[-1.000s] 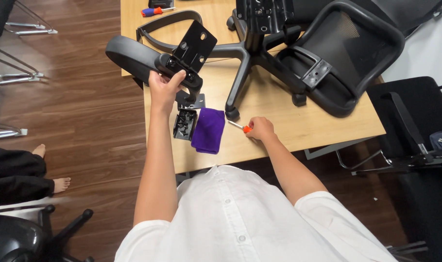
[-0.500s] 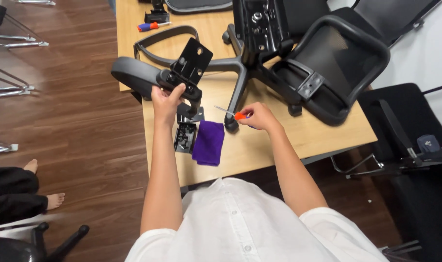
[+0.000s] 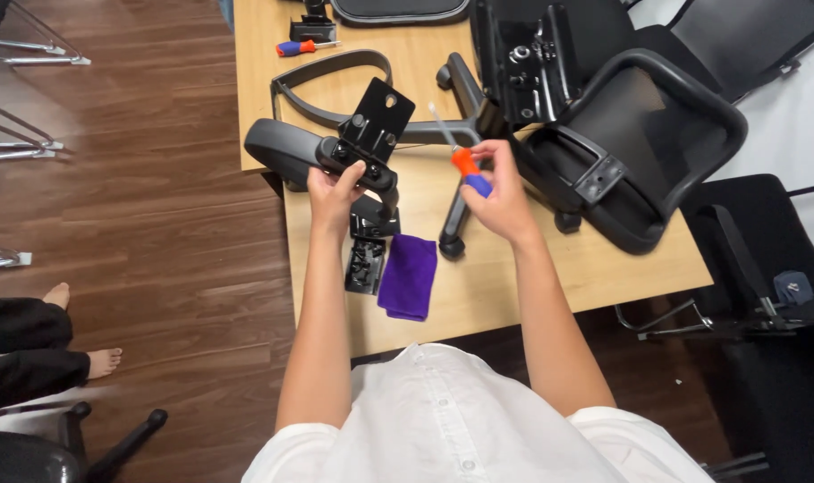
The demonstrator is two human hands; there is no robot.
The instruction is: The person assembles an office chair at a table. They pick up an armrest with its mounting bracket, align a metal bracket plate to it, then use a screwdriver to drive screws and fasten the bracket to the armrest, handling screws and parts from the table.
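Note:
My left hand (image 3: 333,190) grips a black chair armrest (image 3: 286,149) with a flat metal mounting bracket (image 3: 377,114) tilted up above the wooden table (image 3: 550,268). My right hand (image 3: 501,192) holds a screwdriver (image 3: 461,159) with an orange and blue handle, its shaft pointing up and left toward the bracket, tip a short gap away from it. Under my hands lie a folded purple cloth (image 3: 408,277) and a small black plastic part (image 3: 367,265).
A black chair base (image 3: 465,94) and mesh seat and back parts (image 3: 635,152) fill the table's right side. A second armrest loop (image 3: 331,76) and another screwdriver (image 3: 298,46) lie farther back. Another person's bare feet (image 3: 85,358) rest on the wood floor at left.
My right hand lifted the screwdriver off the table near the cloth and raised it toward the bracket. The left hand kept hold of the armrest.

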